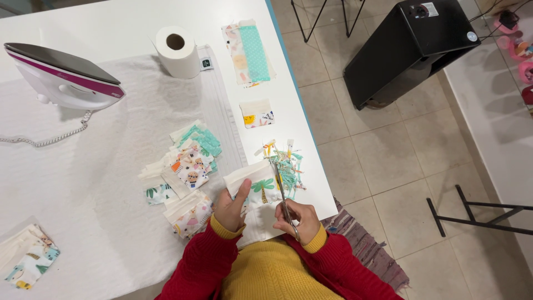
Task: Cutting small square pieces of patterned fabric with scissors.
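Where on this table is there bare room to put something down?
The white cloth is bare between the iron and the fabric piles, and the tabletop behind the paper roll is bare too. It is crowded near the left hand and right hand, with scissors, fabric piece and scraps.

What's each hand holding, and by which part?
Left hand pinches the palm-print fabric piece at its lower left edge. Right hand holds the scissors by the handles, blades over the fabric.
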